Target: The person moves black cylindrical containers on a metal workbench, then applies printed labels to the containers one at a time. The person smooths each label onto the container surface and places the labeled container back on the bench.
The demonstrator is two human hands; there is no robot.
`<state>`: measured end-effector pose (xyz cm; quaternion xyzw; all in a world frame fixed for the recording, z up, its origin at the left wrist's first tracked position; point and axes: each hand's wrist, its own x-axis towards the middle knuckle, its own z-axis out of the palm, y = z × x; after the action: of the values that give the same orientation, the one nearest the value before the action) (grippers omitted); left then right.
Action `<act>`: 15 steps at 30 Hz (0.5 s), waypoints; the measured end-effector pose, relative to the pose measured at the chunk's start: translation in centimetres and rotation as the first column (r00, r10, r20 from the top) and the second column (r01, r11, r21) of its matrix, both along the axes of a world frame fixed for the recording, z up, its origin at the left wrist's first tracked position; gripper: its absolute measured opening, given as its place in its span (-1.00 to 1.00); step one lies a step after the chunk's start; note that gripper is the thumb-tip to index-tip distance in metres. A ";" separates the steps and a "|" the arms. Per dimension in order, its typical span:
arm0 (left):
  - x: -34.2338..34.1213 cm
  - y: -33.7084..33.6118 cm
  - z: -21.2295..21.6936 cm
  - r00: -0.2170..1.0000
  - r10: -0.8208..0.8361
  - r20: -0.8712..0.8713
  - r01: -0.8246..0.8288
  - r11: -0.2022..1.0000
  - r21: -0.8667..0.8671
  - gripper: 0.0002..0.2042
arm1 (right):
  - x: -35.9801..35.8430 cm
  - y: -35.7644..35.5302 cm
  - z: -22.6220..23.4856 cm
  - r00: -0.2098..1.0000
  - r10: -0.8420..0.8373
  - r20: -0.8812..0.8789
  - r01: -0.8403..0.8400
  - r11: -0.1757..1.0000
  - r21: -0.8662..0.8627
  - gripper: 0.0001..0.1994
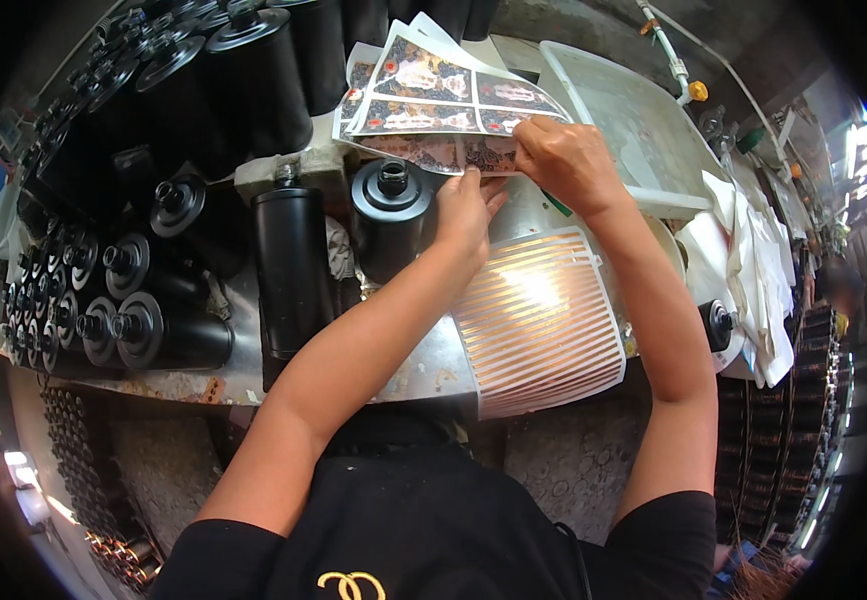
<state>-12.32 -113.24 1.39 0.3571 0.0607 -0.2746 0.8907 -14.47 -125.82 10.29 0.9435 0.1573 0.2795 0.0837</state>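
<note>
A worn metal workbench (423, 365) stands over a rough concrete floor (573, 465), with a white plastic tray (643, 120) at its far edge. Bright daylight enters at the right, beside a white pipe (668, 45) on a grey wall.

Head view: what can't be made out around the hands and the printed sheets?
- Left hand fingertips: hidden against the printed sheet; grip unclear.
- Right hand fingertips: curled over the sheet's edge, hidden.
- Sheet pictures: too small to read.
- Striped sheet: glare washes out its middle.
- White tray: contents unclear.
</note>
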 end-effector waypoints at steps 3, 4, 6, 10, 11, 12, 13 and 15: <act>0.4 0.1 -0.4 1.000 0.006 0.002 -0.006 1.000 -0.001 -0.74 | -1.0 0.2 0.1 0.999 0.042 0.027 -0.041 0.999 -0.032 -0.90; 0.2 0.1 -0.5 1.000 0.007 -0.005 -0.007 1.000 0.000 -0.72 | -1.7 0.2 0.1 0.998 0.052 0.023 -0.051 0.998 -0.045 -0.90; -0.2 0.1 -0.5 1.000 -0.004 -0.026 0.005 0.999 0.036 -0.69 | -3.0 -0.6 -1.5 0.994 0.104 -0.033 -0.106 0.993 -0.050 -0.88; -1.0 0.6 -0.9 0.999 0.005 -0.054 -0.004 1.000 0.010 -0.79 | -5.2 -1.2 -4.0 0.997 0.067 -0.044 -0.053 0.961 0.270 -0.81; -1.1 0.8 -0.9 0.999 0.002 -0.040 -0.002 1.000 0.016 -0.80 | -5.9 -0.8 -4.3 0.997 -0.027 -0.067 0.056 0.871 0.488 -0.81; -1.1 0.9 -0.9 0.999 0.027 -0.023 -0.027 1.000 0.012 -0.81 | -6.2 -0.9 -4.4 0.980 -0.127 -0.152 0.198 0.667 0.718 -0.77; -0.9 1.0 -1.0 0.999 0.053 -0.006 -0.053 0.999 0.008 -0.81 | -6.6 -1.0 -4.6 0.954 -0.211 -0.213 0.280 0.370 0.886 -0.70; -1.1 0.6 0.1 0.997 0.079 -0.019 -0.078 0.996 0.047 -0.76 | -7.4 -5.2 -8.0 0.898 -0.177 -0.403 0.426 0.118 0.897 -0.66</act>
<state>-13.40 -112.67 1.49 0.3719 0.0903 -0.2417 0.8917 -21.89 -131.00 2.34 0.8116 -0.2440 0.1967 -0.4930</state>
